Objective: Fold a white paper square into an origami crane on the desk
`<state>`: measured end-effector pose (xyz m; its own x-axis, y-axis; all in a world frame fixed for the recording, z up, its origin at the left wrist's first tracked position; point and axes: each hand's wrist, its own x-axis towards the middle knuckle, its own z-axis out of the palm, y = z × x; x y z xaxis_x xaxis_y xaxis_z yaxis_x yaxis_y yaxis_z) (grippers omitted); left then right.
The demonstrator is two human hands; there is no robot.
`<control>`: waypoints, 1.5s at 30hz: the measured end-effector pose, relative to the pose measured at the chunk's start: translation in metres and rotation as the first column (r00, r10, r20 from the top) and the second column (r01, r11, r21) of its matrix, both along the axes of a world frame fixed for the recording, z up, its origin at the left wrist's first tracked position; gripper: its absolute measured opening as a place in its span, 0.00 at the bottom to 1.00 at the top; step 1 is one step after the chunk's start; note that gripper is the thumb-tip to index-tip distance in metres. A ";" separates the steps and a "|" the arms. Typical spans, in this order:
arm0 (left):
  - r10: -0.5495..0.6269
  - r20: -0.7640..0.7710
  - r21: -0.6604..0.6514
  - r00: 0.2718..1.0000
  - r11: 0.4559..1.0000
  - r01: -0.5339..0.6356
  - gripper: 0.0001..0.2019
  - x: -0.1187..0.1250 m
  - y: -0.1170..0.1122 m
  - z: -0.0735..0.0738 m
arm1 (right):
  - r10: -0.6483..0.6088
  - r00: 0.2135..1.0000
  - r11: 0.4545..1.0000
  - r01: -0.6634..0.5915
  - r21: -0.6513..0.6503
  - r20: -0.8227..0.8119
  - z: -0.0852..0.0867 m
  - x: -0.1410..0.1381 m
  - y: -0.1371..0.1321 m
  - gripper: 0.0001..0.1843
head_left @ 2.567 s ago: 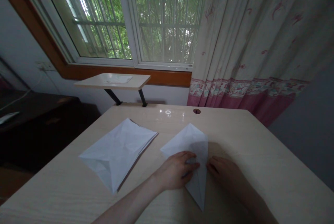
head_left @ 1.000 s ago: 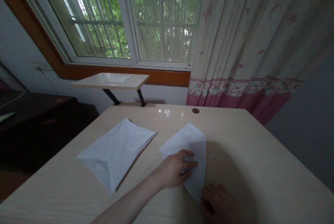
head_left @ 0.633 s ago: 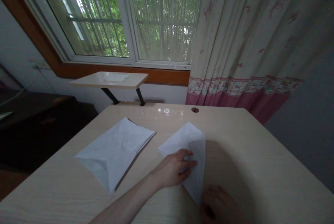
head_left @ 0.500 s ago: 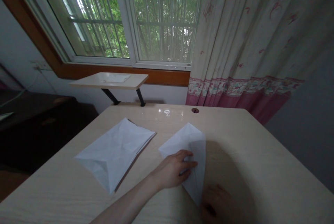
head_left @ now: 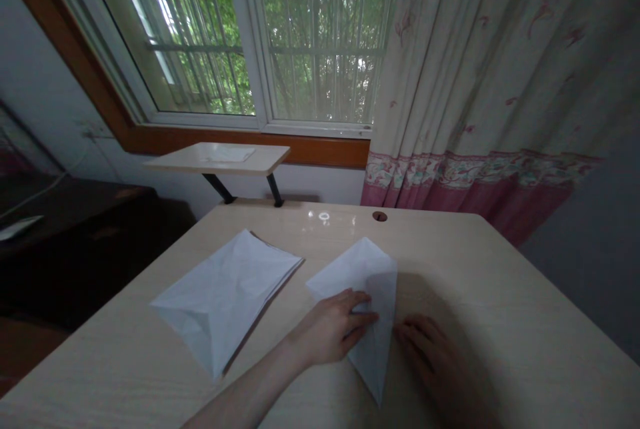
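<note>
A folded white paper (head_left: 367,272), kite-shaped with a point toward me, lies on the light wooden desk (head_left: 500,302). My left hand (head_left: 335,325) rests flat on its left half, fingers stretched out and pressing it down. My right hand (head_left: 435,359) lies flat on the desk along the paper's right edge, fingers extended and touching that edge. Neither hand grips anything.
A stack of creased white sheets (head_left: 227,295) lies to the left on the desk. A cable hole (head_left: 379,216) sits near the far edge. A small raised shelf (head_left: 220,157) stands at the back left, below the window. A curtain (head_left: 490,82) hangs at right. Dark furniture (head_left: 75,229) is at left.
My right hand slid down the paper's right edge to its near tip, then moved back up beside the middle of the edge. My left hand stayed pressing the paper.
</note>
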<state>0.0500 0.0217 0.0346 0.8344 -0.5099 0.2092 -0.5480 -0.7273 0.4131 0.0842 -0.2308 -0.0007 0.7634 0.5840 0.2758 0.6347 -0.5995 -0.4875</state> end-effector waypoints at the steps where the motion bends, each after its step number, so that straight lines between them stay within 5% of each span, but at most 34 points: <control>1: -0.005 0.005 -0.002 1.000 1.000 0.005 0.18 0.000 0.000 0.000 | -0.003 1.000 1.000 0.003 -0.002 0.026 -0.001 0.000 0.000 0.16; 29: -0.004 -0.001 -0.004 1.000 1.000 0.004 0.19 0.000 -0.001 0.000 | -0.047 0.997 0.999 0.047 0.008 0.058 -0.008 0.000 0.003 0.18; 37: 0.131 0.015 -0.034 0.991 0.991 -0.130 0.15 -0.001 -0.007 0.000 | -0.024 0.999 1.000 0.023 0.017 0.030 -0.001 0.001 0.004 0.16; 45: 0.006 -0.039 -0.106 0.999 0.994 -0.010 0.23 -0.005 -0.016 -0.001 | -0.048 0.989 0.992 0.030 0.125 0.142 -0.016 0.001 -0.004 0.19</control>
<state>0.0451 0.0060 0.0332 0.8470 -0.4796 0.2292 -0.5243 -0.6826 0.5091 0.0853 -0.2346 -0.0167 0.7316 0.5101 0.4522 0.6814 -0.5668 -0.4630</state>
